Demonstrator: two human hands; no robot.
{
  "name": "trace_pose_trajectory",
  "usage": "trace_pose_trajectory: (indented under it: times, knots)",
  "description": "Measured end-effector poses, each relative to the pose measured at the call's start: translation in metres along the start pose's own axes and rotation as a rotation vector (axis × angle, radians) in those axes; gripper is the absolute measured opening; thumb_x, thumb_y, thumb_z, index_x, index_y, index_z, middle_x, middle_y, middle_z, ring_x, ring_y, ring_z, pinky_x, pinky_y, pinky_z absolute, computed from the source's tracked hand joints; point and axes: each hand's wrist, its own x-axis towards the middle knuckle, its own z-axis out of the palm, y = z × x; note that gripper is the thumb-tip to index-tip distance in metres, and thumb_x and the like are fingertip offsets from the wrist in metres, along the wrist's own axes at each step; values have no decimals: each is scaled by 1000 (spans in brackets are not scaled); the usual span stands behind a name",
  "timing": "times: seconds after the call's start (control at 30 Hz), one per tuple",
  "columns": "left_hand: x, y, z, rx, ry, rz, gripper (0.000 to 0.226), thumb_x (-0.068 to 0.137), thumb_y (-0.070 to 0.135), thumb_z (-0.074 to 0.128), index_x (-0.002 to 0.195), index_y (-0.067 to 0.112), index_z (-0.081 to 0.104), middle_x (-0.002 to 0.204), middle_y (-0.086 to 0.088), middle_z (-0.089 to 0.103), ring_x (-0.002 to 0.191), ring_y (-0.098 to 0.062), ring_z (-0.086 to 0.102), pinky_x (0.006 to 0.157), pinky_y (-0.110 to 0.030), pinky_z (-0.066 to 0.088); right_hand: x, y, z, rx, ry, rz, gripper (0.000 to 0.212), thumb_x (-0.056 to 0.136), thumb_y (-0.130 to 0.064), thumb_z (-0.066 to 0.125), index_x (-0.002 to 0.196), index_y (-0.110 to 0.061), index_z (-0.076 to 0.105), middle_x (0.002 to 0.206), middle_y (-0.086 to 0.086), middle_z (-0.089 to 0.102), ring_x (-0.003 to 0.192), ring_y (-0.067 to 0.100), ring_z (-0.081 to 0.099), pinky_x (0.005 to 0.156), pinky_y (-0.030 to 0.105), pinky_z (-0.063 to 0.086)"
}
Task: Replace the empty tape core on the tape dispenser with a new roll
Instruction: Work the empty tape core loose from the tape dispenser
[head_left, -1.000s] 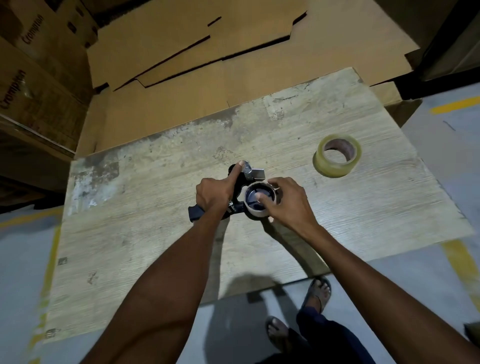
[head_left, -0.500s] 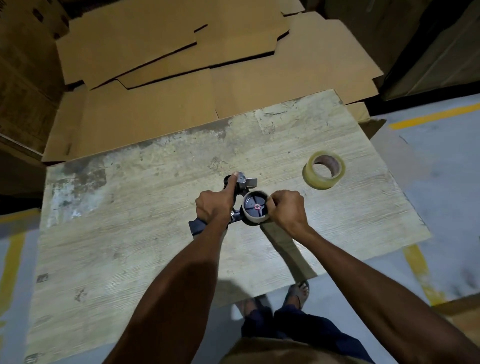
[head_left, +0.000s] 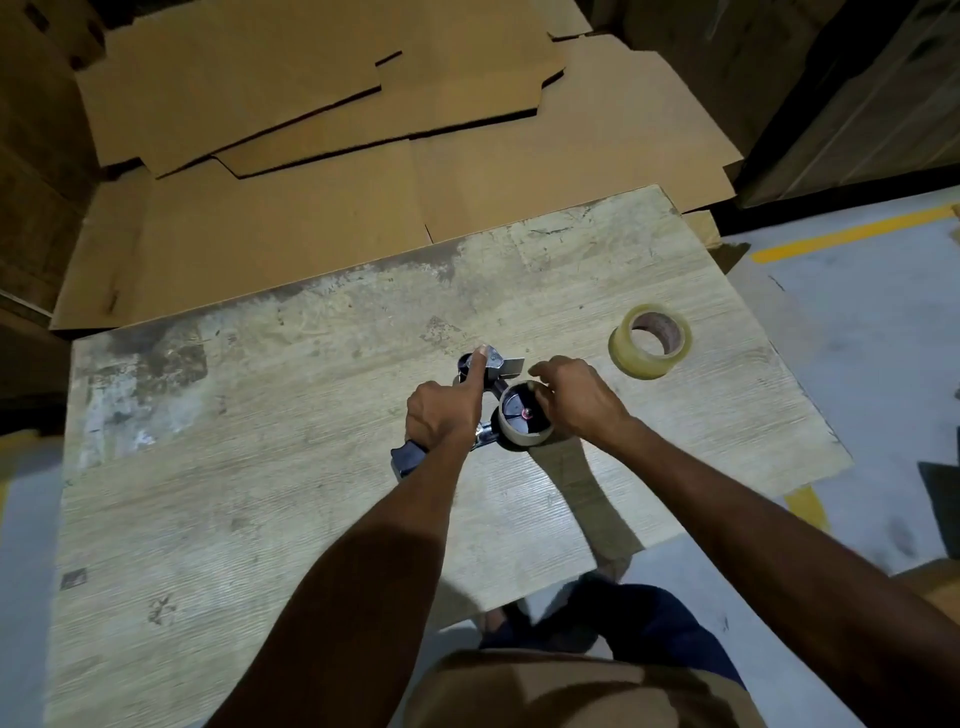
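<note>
A black tape dispenser lies on its side on a worn wooden board. My left hand grips its handle, index finger stretched along the frame to the metal blade end. The empty tape core, a pale cardboard ring, sits on the dispenser's black hub. My right hand curls around the core's right side, fingers on its rim. A new roll of clear tape lies flat on the board, to the right of and beyond my right hand.
Flattened cardboard sheets cover the floor beyond the board. Stacked boxes stand at the left and upper right. Grey floor with a yellow line lies to the right. My legs and feet are at the board's near edge.
The camera has tilted, so everything sits a little differently in view. My right hand has shifted around the core, fingers now hooked over its far rim. My left hand keeps the same grip.
</note>
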Motion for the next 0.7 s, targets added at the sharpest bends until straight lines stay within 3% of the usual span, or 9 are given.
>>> trace_pose_trajectory:
  times: [0.17,0.33,0.43,0.5,0.7]
  knots:
    - [0,1,1,-7,22,11,104,56,110,38,73,10,63,75,-6,64,59,-20,53,52,-30,39,20,-16,-12,-222,-190,-204,28,96,-7,60,122,-8,68,103,20,67,91,39,67,67,36,45]
    - [0,2,3,1,60,21,103,56,110,39,75,11,62,77,-5,64,67,-25,58,57,-32,43,21,-14,-13,-249,-175,-296,34,85,3,68,118,-2,68,96,22,66,83,40,66,61,34,41]
    - [-2,4,4,-14,93,-2,103,54,110,40,75,12,62,78,-5,65,72,-27,62,60,-35,47,13,-4,-13,-260,-181,-312,35,76,-4,81,108,2,68,90,21,64,80,37,62,61,33,39]
    - [-3,6,5,-9,107,-21,101,56,109,42,76,11,62,80,-6,66,72,-26,60,62,-35,47,9,5,-15,-279,-167,-285,25,78,-12,80,96,0,67,87,18,61,78,35,61,62,32,36]
    - [-3,8,7,-29,128,-90,100,63,104,46,83,8,68,89,-10,70,89,-32,68,67,-37,51,5,18,-5,-176,-69,-248,26,64,-11,87,69,-4,62,65,15,58,50,35,57,50,30,34]
